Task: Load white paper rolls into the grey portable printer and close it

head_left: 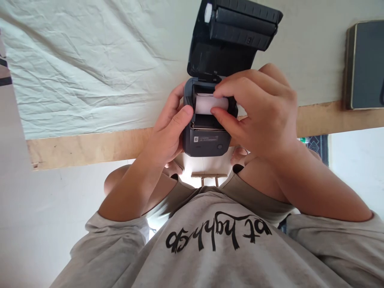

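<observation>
A small dark label printer point(207, 145) is held over the table's front edge, its hinged lid point(223, 56) swung up and away from me. Inside its bay sits a white paper roll point(207, 105). My left hand point(172, 128) wraps around the printer's left side, with the thumb on the rim of the bay. My right hand point(261, 106) reaches over the right side, and its thumb and forefinger pinch the right part of the roll. The other fingers of that hand are curled near the lid hinge. A power button shows on the printer's front face.
A pale green, wrinkled cloth point(99, 68) covers the table, with a bare wooden edge point(90, 148) along the front. At the far right lies a dark, flat box-like object point(367, 66) with a metallic rim. My legs and lap are just below the edge.
</observation>
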Demonstrator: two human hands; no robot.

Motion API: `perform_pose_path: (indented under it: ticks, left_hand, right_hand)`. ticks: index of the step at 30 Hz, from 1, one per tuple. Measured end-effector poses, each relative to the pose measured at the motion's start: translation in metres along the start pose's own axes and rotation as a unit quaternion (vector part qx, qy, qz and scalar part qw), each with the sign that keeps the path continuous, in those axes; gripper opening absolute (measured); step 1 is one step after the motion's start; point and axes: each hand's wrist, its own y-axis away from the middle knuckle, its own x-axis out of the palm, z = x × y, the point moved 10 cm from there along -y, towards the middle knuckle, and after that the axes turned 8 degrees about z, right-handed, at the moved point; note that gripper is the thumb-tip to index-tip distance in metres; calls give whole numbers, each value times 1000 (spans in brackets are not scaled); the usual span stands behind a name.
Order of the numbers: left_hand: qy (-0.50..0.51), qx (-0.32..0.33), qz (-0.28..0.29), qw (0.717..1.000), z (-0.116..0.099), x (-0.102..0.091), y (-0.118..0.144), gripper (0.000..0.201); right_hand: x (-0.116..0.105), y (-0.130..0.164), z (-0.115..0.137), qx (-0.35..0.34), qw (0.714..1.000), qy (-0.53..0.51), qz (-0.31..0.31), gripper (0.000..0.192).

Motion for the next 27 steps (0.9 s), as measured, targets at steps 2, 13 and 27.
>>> perform_pose_path:
  ticks: [2, 13, 27]
  left_hand:
    - [4, 4, 0, 1000, -1, 1, 0, 38]
    - [17, -9, 14, 1000, 1, 2, 1, 35]
    - [24, -21, 23, 999, 3, 6, 2, 30]
  right_hand:
    - [-2, 0, 3, -11, 1000, 11, -8, 18]
    - [8, -5, 4, -10, 998, 9, 55, 18]
    - [1, -3, 3, 2, 998, -37, 52, 12]
